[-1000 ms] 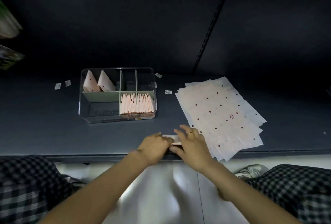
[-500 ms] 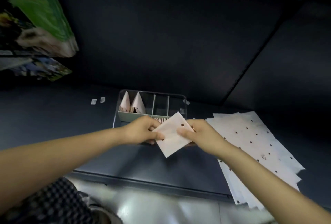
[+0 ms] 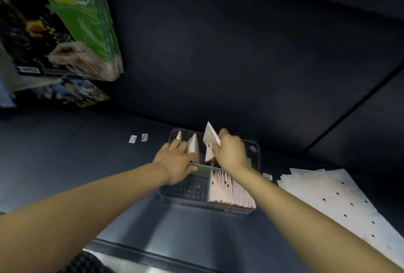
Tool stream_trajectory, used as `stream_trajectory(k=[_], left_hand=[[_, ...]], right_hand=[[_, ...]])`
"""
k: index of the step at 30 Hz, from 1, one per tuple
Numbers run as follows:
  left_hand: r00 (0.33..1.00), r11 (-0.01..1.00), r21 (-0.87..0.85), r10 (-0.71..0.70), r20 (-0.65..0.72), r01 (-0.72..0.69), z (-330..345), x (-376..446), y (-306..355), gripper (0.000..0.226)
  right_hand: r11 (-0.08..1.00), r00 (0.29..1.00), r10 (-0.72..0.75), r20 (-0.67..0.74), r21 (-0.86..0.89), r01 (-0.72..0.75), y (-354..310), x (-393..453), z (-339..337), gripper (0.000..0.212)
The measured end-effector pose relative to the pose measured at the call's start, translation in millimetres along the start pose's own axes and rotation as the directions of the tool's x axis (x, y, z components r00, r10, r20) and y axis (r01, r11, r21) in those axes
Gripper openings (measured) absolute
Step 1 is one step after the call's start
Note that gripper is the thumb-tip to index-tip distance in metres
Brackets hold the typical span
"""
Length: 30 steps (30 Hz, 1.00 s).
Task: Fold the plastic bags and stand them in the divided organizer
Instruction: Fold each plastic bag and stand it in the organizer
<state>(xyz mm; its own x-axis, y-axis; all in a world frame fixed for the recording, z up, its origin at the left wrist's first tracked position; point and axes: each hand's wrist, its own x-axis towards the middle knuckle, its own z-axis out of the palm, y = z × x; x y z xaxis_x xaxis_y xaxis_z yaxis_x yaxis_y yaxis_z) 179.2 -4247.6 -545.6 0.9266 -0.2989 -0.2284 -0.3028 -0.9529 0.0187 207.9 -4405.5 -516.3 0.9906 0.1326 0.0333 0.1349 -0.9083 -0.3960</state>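
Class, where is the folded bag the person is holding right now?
The folded bag is gripped by the right hand, over the organizer's far compartments, beside the standing bags.

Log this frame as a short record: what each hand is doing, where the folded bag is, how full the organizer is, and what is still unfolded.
left hand: fingers rest against the two folded bags standing in the back-left compartment
right hand: pinches a folded bag, its lower tip in a narrow back compartment
organizer: clear, divided; front-right compartment packed with a row of folded bags; front-left compartment empty
unfolded: stack of flat bags right of the organizer
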Motion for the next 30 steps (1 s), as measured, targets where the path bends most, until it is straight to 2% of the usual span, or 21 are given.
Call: stream_trajectory(k=[3, 7, 12, 16, 18, 20, 22, 24, 26, 30], left_hand=[[1.0, 0.999, -0.035, -0.003, -0.024, 0.002, 3.7, 2.5, -6.6, 0.046], [0.997, 0.992, -0.123, -0.021, -0.071, 0.012, 4.3, 2.1, -20.0, 0.038], [0.995, 0.928, -0.372, -0.065, -0.076, 0.032, 6.0, -4.3, -31.8, 0.025], [0.93, 0.917, -0.397, -0.18, -0.32, 0.041, 7.0, -5.2, -36.1, 0.021], [0.905, 0.955, -0.291, -0.066, -0.42, -0.065, 8.3, -4.1, -38.4, 0.028], [0.928, 0.975, -0.136, 0.117, -0.353, -0.175, 10.9, -3.0, -39.3, 0.037], [0.96, 0.978, 0.003, 0.206, -0.191, -0.209, 16.0, -1.9, -40.0, 0.043], [0.986, 0.98, 0.124, 0.163, -0.03, -0.158, 19.4, -2.6, -42.0, 0.048], [0.991, 0.961, 0.244, 0.114, 0.064, -0.127, 19.8, -3.8, -44.0, 0.051], [0.99, 0.933, 0.333, 0.115, 0.088, -0.138, 17.8, -5.3, -39.6, 0.052]], right_hand=[[0.995, 1.0, 0.013, 0.022, -0.103, -0.011, -11.8, 7.6, 24.9, 0.019], [0.987, 0.993, 0.095, 0.068, -0.135, -0.085, -23.5, 15.5, 52.0, 0.02], [0.993, 0.982, 0.048, 0.185, -0.117, -0.026, -33.5, 15.8, 70.9, 0.032], [0.996, 0.952, -0.035, 0.304, -0.066, 0.058, -32.5, 7.2, 75.5, 0.039], [0.991, 0.927, -0.079, 0.368, -0.071, 0.113, -31.9, 0.2, 77.0, 0.042], [0.982, 0.9, -0.109, 0.423, -0.096, 0.164, -30.1, -6.8, 79.1, 0.043], [0.973, 0.893, -0.147, 0.426, -0.098, 0.208, -24.9, -13.2, 80.3, 0.047], [0.963, 0.895, -0.204, 0.397, -0.081, 0.255, -15.2, -20.8, 78.4, 0.055], [0.957, 0.903, -0.257, 0.344, -0.041, 0.288, 1.4, -30.7, 71.0, 0.057], [0.956, 0.932, -0.292, 0.214, 0.09, 0.278, 60.4, -65.8, 39.7, 0.048]])
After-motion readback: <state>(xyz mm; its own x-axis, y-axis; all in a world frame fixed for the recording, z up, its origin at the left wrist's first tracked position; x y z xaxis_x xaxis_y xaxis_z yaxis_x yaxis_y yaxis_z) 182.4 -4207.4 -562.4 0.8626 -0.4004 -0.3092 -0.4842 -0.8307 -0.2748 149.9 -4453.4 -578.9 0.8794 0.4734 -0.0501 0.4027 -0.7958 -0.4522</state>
